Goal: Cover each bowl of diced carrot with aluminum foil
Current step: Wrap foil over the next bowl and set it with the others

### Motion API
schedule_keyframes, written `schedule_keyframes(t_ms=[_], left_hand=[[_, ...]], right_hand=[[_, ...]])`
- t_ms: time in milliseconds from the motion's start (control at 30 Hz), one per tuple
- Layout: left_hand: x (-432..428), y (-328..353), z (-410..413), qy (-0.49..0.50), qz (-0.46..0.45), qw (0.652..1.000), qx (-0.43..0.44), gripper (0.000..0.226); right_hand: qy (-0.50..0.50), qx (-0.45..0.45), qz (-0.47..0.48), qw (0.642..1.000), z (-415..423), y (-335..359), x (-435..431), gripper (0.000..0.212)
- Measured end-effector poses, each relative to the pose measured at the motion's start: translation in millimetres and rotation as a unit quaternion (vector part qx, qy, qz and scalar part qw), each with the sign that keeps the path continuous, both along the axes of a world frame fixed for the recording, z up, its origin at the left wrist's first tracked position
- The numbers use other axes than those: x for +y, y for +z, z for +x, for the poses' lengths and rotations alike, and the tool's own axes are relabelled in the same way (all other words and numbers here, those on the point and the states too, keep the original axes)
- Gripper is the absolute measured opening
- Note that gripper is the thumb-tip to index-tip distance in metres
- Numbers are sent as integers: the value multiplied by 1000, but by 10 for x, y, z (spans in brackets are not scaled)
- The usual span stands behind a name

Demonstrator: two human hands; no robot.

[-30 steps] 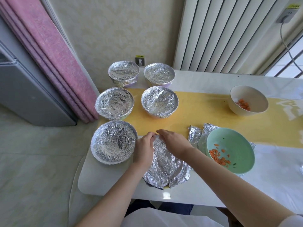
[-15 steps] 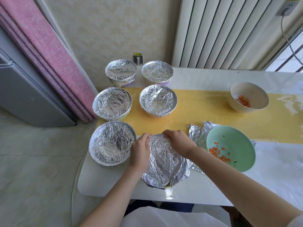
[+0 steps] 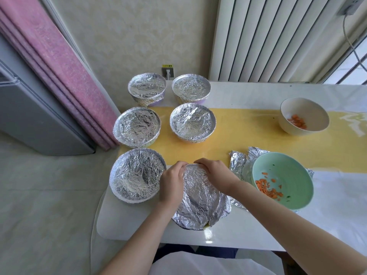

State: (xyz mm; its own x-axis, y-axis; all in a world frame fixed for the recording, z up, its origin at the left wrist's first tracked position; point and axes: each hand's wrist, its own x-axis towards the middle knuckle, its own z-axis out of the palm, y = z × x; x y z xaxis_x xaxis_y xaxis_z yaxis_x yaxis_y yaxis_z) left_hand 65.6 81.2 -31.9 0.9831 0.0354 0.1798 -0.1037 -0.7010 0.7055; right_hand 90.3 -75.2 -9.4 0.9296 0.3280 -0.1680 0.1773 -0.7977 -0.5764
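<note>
A bowl at the table's near edge wears a crinkled foil sheet point(image 3: 200, 197). My left hand point(image 3: 171, 182) and my right hand point(image 3: 215, 173) curl over its far rim and press the foil down around the edge. Several foil-covered bowls stand to the left and behind, the nearest one point(image 3: 137, 174) beside my left hand. A green bowl point(image 3: 288, 179) with diced carrot sits uncovered on a loose foil sheet point(image 3: 238, 161) at my right. A cream bowl point(image 3: 303, 116) with carrot stands uncovered farther back right.
The white table point(image 3: 248, 233) carries a yellow runner point(image 3: 248, 132) across its middle. A pink curtain point(image 3: 59, 66) and a grey cabinet point(image 3: 29, 120) stand off the left end. A radiator point(image 3: 278, 36) lines the wall behind.
Both hands stayed on the far rim of the near bowl, shifting slightly as they crimp the foil. The camera view moved a little.
</note>
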Motion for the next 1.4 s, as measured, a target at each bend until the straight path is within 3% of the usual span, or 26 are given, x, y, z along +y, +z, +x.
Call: schedule_keyframes(t_ms=[333, 567, 800, 933, 1133, 1233, 1400], left_hand=[[-52, 62, -46, -43, 9, 999, -33, 21], [-77, 66, -92, -26, -11, 1000, 10, 17], [-19, 7, -100, -1, -17, 1000, 10, 20], [-12, 19, -100, -12, -6, 1000, -7, 18], [44, 23, -2, -71, 24, 997, -13, 15], [22, 30, 14, -63, 14, 998, -10, 15], [-25, 34, 11, -63, 16, 998, -16, 19]], right_hand=[[65, -21, -73, 995, 17, 60, 34, 31], [79, -41, -141, 986, -11, 127, 99, 40], [24, -39, -28, 999, -61, 19, 47, 36], [3, -35, -18, 999, -66, -16, -15, 37], [24, -43, -43, 998, -68, -55, -24, 46], [44, -59, -60, 995, -35, -33, 17, 39], [61, -42, -143, 987, 29, 53, 128, 43]])
